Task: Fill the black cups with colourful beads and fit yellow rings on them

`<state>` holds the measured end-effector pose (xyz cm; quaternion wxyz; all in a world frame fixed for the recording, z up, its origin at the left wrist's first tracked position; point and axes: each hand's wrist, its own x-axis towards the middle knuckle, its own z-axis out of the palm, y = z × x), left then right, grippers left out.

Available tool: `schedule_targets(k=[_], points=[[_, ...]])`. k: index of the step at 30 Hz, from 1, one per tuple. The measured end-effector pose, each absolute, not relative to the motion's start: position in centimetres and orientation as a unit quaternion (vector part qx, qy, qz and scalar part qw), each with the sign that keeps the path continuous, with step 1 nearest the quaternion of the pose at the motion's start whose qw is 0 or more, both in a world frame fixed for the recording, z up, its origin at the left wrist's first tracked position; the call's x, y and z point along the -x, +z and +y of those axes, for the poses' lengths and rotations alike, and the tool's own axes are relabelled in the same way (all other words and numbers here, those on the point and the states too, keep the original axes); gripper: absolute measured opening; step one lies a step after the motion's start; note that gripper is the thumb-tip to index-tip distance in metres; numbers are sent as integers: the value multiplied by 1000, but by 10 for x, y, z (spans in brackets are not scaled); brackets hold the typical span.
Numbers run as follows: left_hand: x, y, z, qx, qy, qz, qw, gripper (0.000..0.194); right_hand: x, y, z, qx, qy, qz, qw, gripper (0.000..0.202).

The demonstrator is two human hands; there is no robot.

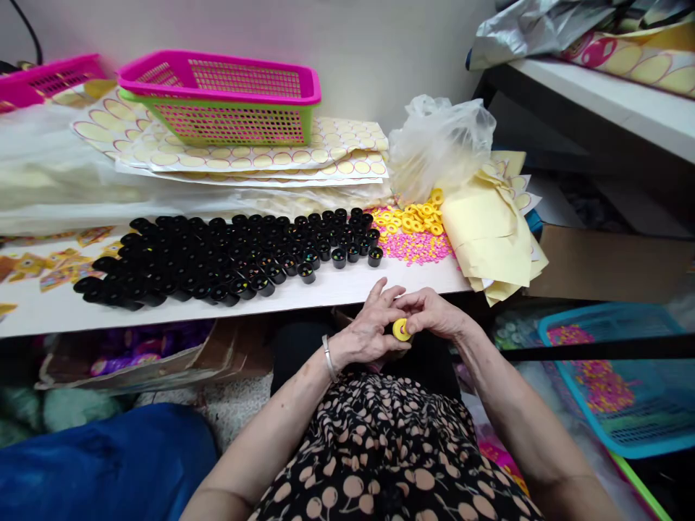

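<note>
Between my two hands, above my lap and just off the table's front edge, is a small round yellow piece point(401, 330). My left hand point(371, 327), with a bracelet at the wrist, has its fingers closed on the piece from the left. From the right, my right hand point(433, 314) presses thumb and fingers on it. Rows of black round cups point(217, 253), some with coloured bits inside, cover the middle of the white table point(347, 284). Yellow rings point(418, 217) and a spread of small pink and yellow pieces point(415, 247) lie to their right.
A pink and green basket point(228, 119) rests on printed sheets point(352, 155) at the back. Right of it are a plastic bag point(442, 141) and cream paper point(489, 231). A blue basket point(641, 423) is low at the right; a cardboard box point(179, 369) sits under the table.
</note>
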<state>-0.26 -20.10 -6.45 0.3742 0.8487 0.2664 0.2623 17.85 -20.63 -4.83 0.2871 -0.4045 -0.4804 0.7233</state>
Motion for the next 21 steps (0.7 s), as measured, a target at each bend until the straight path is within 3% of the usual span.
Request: schedule_targets(k=[10,17,21], points=[[3,-69,-207,-860,283,246,346,20,-175,-44,-217,400,728,-496,253,32],[8,-67,-223,-873,188,262,365,24,-172,-67,-233,366,766,-468,246,41],[1,-89,-221,-873,177,277,360,20,-176,-90,-236,392,785,-418,234,43]])
